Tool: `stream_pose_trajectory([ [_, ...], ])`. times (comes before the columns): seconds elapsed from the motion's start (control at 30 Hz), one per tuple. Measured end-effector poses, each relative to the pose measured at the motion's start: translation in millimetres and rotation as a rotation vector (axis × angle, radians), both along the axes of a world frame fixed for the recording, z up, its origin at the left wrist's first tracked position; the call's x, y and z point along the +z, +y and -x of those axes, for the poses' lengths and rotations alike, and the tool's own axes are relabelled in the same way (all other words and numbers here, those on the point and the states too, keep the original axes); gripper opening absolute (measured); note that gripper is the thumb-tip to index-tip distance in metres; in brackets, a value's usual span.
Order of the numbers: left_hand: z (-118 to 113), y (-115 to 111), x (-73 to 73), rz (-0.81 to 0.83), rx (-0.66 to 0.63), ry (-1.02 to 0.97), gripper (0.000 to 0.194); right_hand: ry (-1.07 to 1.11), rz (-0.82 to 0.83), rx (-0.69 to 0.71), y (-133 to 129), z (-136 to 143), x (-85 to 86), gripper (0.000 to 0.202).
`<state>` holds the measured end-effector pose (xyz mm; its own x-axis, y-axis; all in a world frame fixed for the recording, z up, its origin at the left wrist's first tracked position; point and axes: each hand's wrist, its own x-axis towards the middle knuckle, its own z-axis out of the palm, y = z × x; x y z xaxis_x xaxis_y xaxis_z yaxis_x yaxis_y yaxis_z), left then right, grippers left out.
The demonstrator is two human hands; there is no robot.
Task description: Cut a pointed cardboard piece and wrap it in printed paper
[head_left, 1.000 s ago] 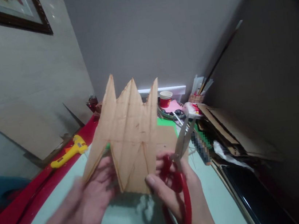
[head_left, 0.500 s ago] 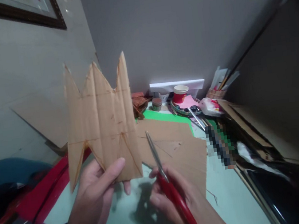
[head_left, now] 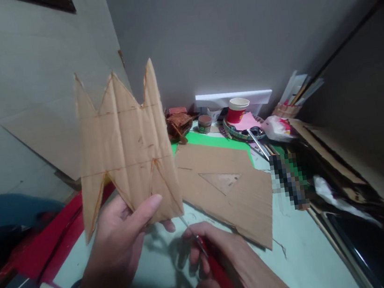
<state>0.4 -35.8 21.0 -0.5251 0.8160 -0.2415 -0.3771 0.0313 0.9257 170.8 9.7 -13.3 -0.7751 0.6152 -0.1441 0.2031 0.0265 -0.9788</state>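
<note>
The left hand grips the jagged cardboard upright by its near edge, thumb in front, left of centre above the table. The right hand curls around red-handled scissors, their blades pointing toward the cardboard's near right corner.
</note>
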Motion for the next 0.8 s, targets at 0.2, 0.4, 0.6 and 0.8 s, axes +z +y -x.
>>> stream_pose_trajectory([
  [0.2,-0.5,-0.3,-4.3,0.067,-0.006,0.218,0.01,-0.025,-0.007,-0.001,0.0,3.3,7.2,0.025],
  [0.4,0.4,-3.8,-6.1,0.135,-0.074,0.227,0.017,-0.032,-0.014,0.002,-0.2,2.9,8.7,0.024],
  [0.6,-0.2,-4.0,-5.8,0.099,-0.071,0.249,0.014,-0.055,-0.066,-0.018,-1.7,3.4,6.7,0.023],
  [0.8,1.0,-3.5,-6.3,0.133,-0.083,0.155,0.031,-0.041,-0.129,-0.027,-2.5,2.3,4.7,0.027],
])
